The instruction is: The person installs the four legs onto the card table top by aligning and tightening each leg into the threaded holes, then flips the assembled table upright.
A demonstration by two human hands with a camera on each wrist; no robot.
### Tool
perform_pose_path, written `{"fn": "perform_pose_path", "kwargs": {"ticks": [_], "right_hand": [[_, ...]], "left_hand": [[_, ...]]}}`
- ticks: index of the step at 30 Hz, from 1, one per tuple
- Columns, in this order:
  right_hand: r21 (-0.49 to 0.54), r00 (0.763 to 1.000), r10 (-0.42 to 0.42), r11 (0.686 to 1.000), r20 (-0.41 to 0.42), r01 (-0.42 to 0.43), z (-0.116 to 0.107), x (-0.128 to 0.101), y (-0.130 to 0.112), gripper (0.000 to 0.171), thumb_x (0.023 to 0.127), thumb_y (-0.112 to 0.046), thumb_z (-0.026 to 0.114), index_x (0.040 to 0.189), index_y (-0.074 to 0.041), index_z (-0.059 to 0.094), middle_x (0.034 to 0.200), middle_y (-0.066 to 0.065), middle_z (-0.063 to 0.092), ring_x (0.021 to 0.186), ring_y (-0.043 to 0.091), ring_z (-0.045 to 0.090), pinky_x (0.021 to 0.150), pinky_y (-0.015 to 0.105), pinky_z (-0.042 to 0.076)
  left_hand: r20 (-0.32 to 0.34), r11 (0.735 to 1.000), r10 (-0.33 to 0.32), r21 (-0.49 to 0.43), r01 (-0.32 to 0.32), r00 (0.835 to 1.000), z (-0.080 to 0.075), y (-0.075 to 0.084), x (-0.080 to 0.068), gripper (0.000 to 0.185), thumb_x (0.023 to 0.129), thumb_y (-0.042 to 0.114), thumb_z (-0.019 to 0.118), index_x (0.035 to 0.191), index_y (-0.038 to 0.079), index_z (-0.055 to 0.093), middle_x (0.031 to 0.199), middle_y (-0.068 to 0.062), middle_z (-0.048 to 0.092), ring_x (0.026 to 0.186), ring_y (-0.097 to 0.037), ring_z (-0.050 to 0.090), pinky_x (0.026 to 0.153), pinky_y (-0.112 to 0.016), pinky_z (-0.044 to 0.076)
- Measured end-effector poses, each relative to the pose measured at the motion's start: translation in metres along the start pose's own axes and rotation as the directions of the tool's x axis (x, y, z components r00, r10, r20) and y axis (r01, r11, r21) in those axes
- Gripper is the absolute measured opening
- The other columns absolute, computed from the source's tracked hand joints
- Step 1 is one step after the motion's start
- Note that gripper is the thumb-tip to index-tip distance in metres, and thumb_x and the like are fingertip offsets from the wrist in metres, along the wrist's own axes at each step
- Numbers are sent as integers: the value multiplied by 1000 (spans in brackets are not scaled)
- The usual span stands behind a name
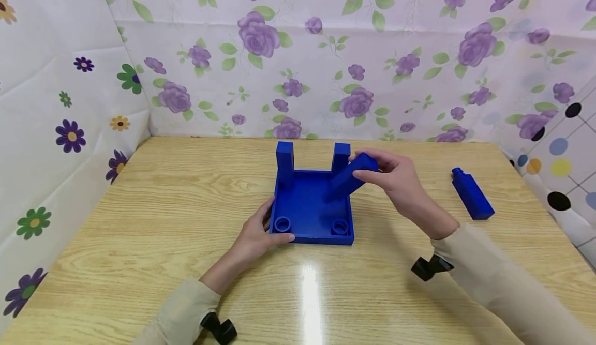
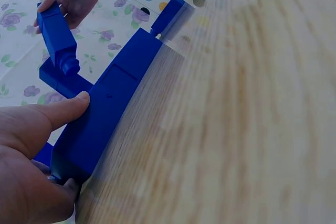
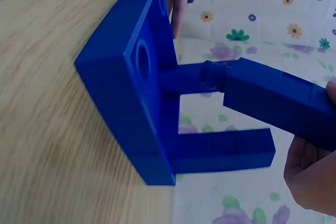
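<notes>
A blue square tabletop lies underside up on the wooden table, its raised rim facing upward. Two blue legs stand upright at its far corners, the far-left leg and the far-right leg. Both near corners show round sockets, including the near-left socket. My left hand grips the near-left corner, thumb on the front side. Between thumb and fingers, my right hand holds another blue leg, tilted over the tabletop's right half. In the left wrist view, its threaded end points downward, apart from the sockets.
One more blue leg lies on the wooden table at the right, its threaded end pointing away. Flower-patterned sheeting hangs behind the table and along the left side. Dotted sheeting borders the right side.
</notes>
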State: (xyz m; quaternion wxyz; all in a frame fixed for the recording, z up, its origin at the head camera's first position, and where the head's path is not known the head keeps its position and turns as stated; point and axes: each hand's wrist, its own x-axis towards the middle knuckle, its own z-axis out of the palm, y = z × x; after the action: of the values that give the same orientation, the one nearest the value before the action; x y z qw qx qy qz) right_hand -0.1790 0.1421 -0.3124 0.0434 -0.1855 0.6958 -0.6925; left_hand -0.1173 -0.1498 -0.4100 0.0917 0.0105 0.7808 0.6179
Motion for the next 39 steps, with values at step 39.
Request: {"fn": "perform_pose_path", "kwargs": {"ticks": [39], "right_hand": [[-255,953,-27,961,303,109,116,30,3,39,83,-12,78,119,-4,66,106,2,71,87,14,67,79,30,55]], "left_hand": [[57,999,35,-22,-34,998,-3,3,-2,97,80,11,80,155,9,18,157,-15,22,142,-32,21,112,-47,25]]}}
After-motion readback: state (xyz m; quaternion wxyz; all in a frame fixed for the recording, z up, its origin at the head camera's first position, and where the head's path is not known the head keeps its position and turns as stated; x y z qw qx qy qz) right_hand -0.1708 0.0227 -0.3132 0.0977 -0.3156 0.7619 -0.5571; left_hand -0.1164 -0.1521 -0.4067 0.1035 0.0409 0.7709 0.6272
